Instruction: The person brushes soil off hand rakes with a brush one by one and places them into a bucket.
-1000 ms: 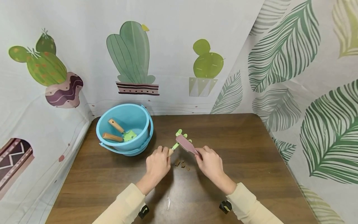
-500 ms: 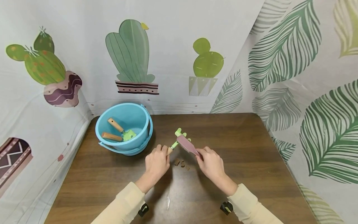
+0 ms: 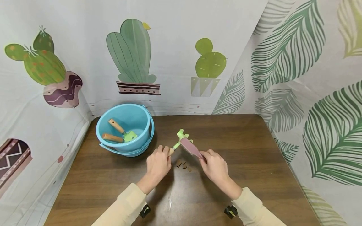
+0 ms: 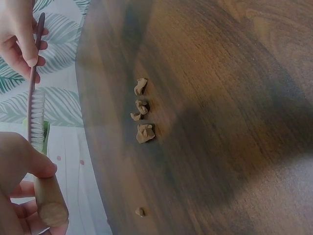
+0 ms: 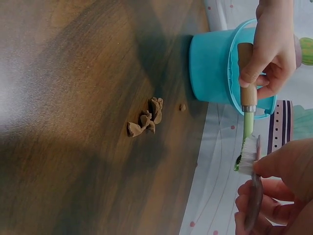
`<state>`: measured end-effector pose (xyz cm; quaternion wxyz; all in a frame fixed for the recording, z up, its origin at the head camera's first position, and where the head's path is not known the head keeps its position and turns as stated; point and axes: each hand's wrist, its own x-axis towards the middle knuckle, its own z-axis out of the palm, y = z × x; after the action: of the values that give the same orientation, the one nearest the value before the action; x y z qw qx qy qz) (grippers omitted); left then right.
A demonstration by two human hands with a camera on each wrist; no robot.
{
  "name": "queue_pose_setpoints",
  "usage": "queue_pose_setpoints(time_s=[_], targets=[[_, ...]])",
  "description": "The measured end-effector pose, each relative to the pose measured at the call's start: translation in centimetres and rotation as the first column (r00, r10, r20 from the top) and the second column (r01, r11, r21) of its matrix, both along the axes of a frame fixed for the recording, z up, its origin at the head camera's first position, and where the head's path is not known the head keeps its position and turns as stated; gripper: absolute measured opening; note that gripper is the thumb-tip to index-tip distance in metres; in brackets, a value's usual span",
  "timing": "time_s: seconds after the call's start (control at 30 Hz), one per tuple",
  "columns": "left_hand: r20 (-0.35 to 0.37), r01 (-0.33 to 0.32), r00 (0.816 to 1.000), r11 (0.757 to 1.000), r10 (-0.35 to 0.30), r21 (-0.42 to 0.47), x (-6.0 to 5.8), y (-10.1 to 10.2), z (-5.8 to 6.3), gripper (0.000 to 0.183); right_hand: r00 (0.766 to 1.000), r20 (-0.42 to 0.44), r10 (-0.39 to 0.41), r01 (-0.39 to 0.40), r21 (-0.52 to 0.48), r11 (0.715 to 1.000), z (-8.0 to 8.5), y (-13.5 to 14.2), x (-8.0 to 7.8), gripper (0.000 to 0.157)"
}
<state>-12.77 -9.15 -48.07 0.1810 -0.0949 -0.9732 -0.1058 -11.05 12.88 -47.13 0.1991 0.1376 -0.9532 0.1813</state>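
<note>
My left hand [image 3: 158, 161] grips the wooden handle [image 5: 248, 95] of a small green hand rake [image 3: 180, 134], held above the table with its prongs pointing away. In my right hand [image 3: 215, 164] is a pink brush [image 3: 190, 146] with white bristles [image 4: 37, 115], gripped by its handle. The bristles face down against the rake's head, which the brush partly covers in the head view. Below both hands, several brown clay-like crumbs [image 4: 145, 133] lie on the table, with a smaller bit [image 4: 141, 211] off to one side.
At the table's back left stands a blue bucket [image 3: 135, 121] with its handle lowered. Inside it lie two wooden-handled tools, one with a green head [image 3: 130, 136]. The brown wooden table [image 3: 254, 147] meets a cactus-and-leaf-print cloth [image 3: 175, 62] behind.
The brush has slid slightly right and down along the rake's head, with my right hand following. My left hand and the rake stay nearly in place. The crumbs look unchanged.
</note>
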Motion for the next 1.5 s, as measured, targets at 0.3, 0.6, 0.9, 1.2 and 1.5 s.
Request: queue_pose_setpoints(time_s=[0.3,0.6,0.9,1.2,1.5], targets=[[-0.018,-0.016,1.000,1.000,0.016,0.010,-0.1,-0.4,-0.1,0.020,1.000,0.021,0.007,-0.007,0.007,1.000,-0.3,0.4,0.3,0.021],[-0.024,-0.019,1.000,1.000,0.020,0.017,-0.4,-0.7,-0.1,0.019,1.000,-0.004,0.013,-0.013,-0.004,1.000,-0.1,0.4,0.1,0.022],[0.012,0.003,1.000,1.000,-0.003,-0.016,0.1,-0.3,-0.3,0.021,0.999,-0.048,0.010,-0.011,-0.023,1.000,0.5,-0.7,-0.6,0.022],[-0.027,0.028,0.999,0.999,-0.029,-0.027,0.8,0.5,-0.2,0.022,1.000,-0.020,-0.006,0.006,-0.020,1.000,0.4,-1.1,-0.9,0.023],[-0.038,0.017,0.999,0.999,-0.018,-0.034,0.6,0.4,-0.1,0.022,1.000,-0.009,-0.008,0.008,-0.002,1.000,0.2,-1.2,-0.8,0.022]])
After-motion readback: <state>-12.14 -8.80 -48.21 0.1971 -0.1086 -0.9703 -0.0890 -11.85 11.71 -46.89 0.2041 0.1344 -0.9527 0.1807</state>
